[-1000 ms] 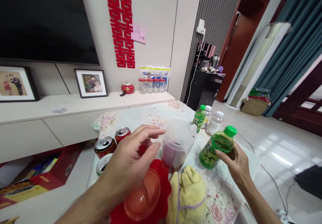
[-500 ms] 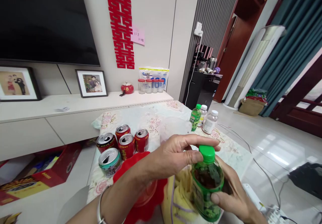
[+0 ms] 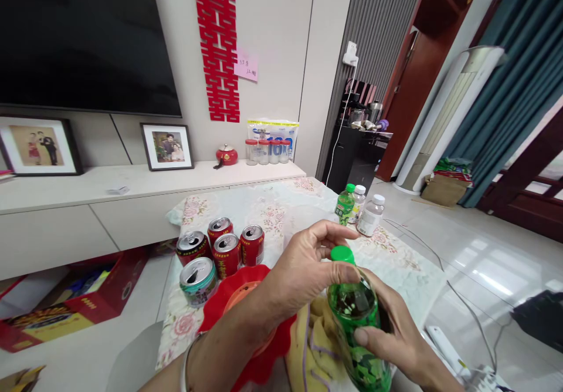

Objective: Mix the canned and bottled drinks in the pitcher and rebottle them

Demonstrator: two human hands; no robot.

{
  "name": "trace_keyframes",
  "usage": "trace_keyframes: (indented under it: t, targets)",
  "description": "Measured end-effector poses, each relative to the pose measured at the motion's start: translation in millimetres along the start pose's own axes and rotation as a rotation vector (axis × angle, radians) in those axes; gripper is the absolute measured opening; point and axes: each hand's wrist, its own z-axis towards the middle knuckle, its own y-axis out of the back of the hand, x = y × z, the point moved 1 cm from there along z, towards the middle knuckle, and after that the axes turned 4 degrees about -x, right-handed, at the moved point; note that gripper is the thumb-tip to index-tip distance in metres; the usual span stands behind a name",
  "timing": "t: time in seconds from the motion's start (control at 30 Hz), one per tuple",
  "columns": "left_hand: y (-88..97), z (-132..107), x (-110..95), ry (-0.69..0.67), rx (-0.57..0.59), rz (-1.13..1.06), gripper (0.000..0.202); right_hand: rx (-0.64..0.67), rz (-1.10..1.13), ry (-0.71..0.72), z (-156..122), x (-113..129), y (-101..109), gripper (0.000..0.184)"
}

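The left hand (image 3: 303, 269) is curled, thumb and fingertips closed on the green cap (image 3: 342, 254) of a green bottle (image 3: 354, 316). The right hand (image 3: 398, 345) wraps the bottle's body from below and holds it tilted above a yellow cloth (image 3: 314, 345). Just left lies a red plate (image 3: 240, 277), with five drink cans (image 3: 220, 251) beyond it on the table (image 3: 409, 274). Three small bottles (image 3: 358, 204) stand at the far edge.
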Motion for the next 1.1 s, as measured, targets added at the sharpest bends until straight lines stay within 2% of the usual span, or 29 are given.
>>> trace_keyframes:
  t: [0.07, 0.13, 0.2, 0.3, 0.37, 0.47, 0.53, 0.63, 0.73, 0.87, 0.97, 1.03, 1.1]
  targets:
    - [0.1, -1.4, 1.4, -0.025, -0.058, 0.087, 0.058, -0.020, -0.057, 0.013, 0.9, -0.4, 0.2, 0.060]
    - [2.8, -4.2, 0.2, -0.097, -0.076, 0.250, 0.046, -0.021, -0.084, 0.008, 1.8, 0.3, 0.4, 0.060]
    - [7.1, -7.7, -4.5, -0.132, -0.049, 0.411, 0.037, -0.009, -0.112, 0.000, 2.6, 1.5, 1.2, 0.060]
    - [13.4, -12.7, -16.3, -0.073, 0.018, 0.556, 0.037, 0.012, -0.171, -0.016, 2.9, 1.9, 3.0, 0.064]
    - [15.5, -15.4, -23.9, -0.072, 0.017, 0.635, 0.031, 0.023, -0.195, -0.027, 2.4, 0.0, 4.0, 0.065]
    - [14.5, -19.0, -27.3, -0.082, -0.058, 0.730, 0.017, 0.022, -0.212, -0.016, 1.4, -4.1, 4.2, 0.064]
    - [12.2, -21.1, -23.3, -0.094, -0.143, 0.764, 0.021, 0.002, -0.233, 0.005, 1.9, -4.8, 3.6, 0.063]
    - [9.0, -21.9, -13.0, -0.144, -0.236, 0.754, 0.022, -0.009, -0.275, 0.017, 5.7, 1.0, 1.6, 0.059]
    - [9.2, -19.3, -6.8, -0.182, -0.253, 0.698, 0.012, 0.006, -0.324, 0.020, 10.9, 9.9, 0.0, 0.052]
    - [17.3, -17.8, -11.4, -0.199, -0.182, 0.487, 0.030, -0.021, -0.376, 0.061, 11.3, 10.7, 6.2, 0.050]
    - [27.2, -26.3, -13.9, -0.159, -0.233, 0.289, 0.036, -0.086, -0.475, 0.065, 7.7, 4.9, 22.1, 0.057]
    - [30.4, -36.2, -5.6, -0.081, -0.182, 0.252, 0.038, -0.120, -0.564, 0.053, 8.1, 3.0, 36.2, 0.061]
    - [29.0, -46.2, 15.0, 0.034, -0.054, 0.257, 0.037, -0.136, -0.676, 0.032, 13.0, 3.6, 50.5, 0.062]
